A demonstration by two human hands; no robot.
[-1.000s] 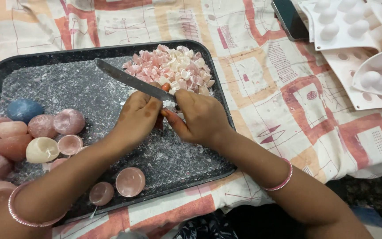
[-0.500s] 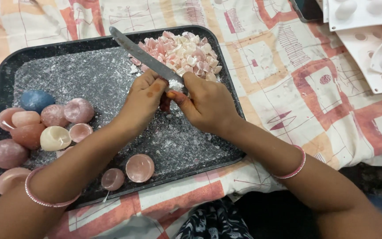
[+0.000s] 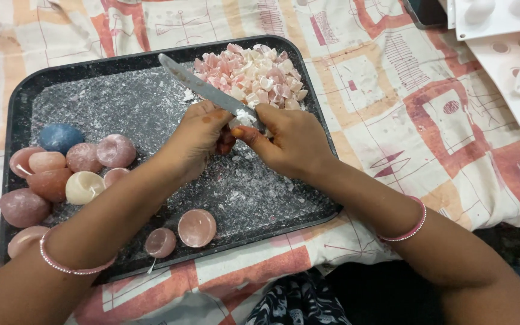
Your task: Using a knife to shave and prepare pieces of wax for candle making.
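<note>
Right hand [image 3: 293, 141] closed round the handle of a knife [image 3: 209, 91], blade angled up-left, left hand [image 3: 197, 141] pinched shut on a small dark wax piece [image 3: 226, 141] under the blade, both over black tray [image 3: 49, 90], heap of pink-white chunks [image 3: 254, 75] just behind, coloured wax domes [image 3: 61, 168] at tray's left

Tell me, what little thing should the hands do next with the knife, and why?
Probably press the knife down through the reddish piece pinched under the left hand. The right hand grips the handle, the blade lies tilted across that piece, and a heap of pink and white chunks sits just behind on the black tray.
</note>
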